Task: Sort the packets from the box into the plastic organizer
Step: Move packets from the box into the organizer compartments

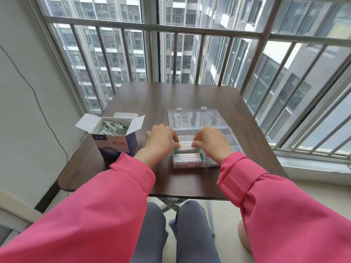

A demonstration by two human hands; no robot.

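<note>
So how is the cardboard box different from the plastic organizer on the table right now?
The cardboard box is opaque, white and blue with red print; the plastic organizer is clear. The box stands tall at the table's left, while the organizer lies low and flat toward the right. The box is packed with loose packets; the organizer holds only a few packets in its near compartment. Both are open, the box's flaps spread and the organizer's lid folded back.

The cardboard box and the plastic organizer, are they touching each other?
Apart. The head view shows bare table between the cardboard box and the plastic organizer.
</note>
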